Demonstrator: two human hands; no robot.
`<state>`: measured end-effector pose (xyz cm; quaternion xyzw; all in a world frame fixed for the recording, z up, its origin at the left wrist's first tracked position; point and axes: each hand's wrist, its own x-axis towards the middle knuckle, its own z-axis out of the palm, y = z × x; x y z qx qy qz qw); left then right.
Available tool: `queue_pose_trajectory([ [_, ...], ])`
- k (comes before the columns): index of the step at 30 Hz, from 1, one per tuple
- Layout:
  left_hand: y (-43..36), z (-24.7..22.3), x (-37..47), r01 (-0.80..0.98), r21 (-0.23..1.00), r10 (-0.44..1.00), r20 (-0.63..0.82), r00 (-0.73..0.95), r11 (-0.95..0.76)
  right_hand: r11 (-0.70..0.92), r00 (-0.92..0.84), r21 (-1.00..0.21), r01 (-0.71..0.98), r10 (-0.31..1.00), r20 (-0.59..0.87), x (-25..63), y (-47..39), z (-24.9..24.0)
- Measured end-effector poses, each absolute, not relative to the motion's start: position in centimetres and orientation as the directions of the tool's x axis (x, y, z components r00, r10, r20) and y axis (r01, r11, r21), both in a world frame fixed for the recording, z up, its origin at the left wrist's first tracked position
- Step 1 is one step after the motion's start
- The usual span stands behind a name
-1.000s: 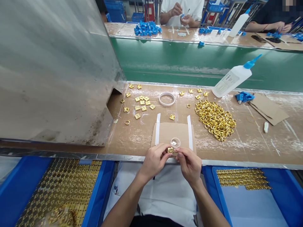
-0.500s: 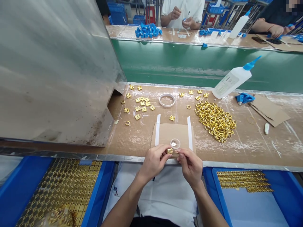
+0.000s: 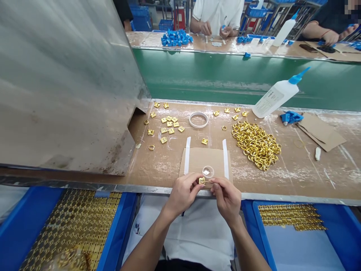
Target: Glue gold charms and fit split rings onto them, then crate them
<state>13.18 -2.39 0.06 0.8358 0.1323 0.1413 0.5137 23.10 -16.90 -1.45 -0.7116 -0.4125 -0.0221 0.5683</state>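
Note:
Between the thumb and fingers of my left hand (image 3: 183, 192) is a small gold square piece (image 3: 202, 180). My right hand (image 3: 227, 197) pinches a thin stick (image 3: 209, 182) whose tip reaches the gold piece. Just beyond my fingertips, a small clear round dish (image 3: 208, 171) sits on a cardboard pad (image 3: 207, 158) taped down at both sides. One gold square piece (image 3: 204, 141) lies behind the pad. More gold pieces (image 3: 169, 124) are spread at the left, and a heap of gold rings (image 3: 256, 145) lies at the right.
A metal housing (image 3: 64, 86) stands at the left. Behind are a white tape roll (image 3: 199, 119) and a leaning white bottle (image 3: 276, 98). Blue trays (image 3: 113, 229) (image 3: 338, 226) with gold parts flank my lap. Across the green belt (image 3: 197, 73), a person's hands (image 3: 205, 28) work.
My two hands have hardly moved, still holding the gold piece and the stick. Across the belt, the person in white has lowered their hands toward the table.

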Motion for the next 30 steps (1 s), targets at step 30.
queue_pose_trajectory([
  [30,-2.48,0.08,13.21,0.096,0.891,0.366,0.083,0.927,-0.443,-0.027,0.668,-0.789,0.614,0.550,0.501,23.01,-16.89,-1.68],
])
